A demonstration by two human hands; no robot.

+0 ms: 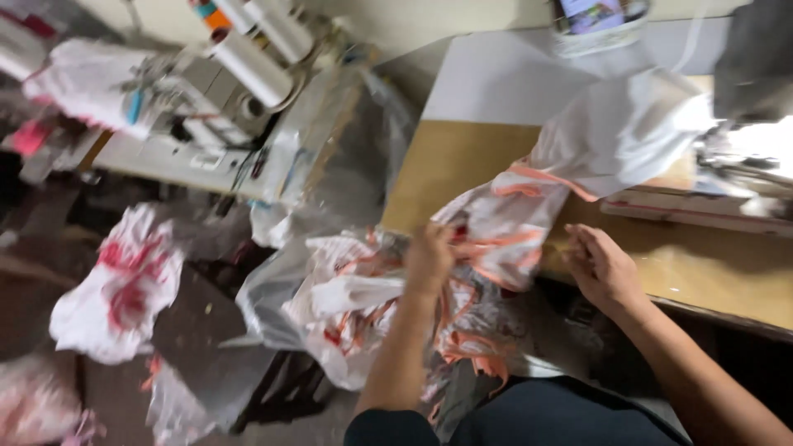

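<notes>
Fingers of our left hand are curled into the white cloth with orange trim, gripping a bunch of it at the edge of the wooden table. Our right hand lies at the cloth's other side, fingers bent toward the fabric; the blur keeps us from telling whether they pinch it. From the table, the cloth drapes down into a heap of similar pieces below. Across the gap to the left we see a sewing machine with white thread cones, and another white and red bundle on the floor.
</notes>
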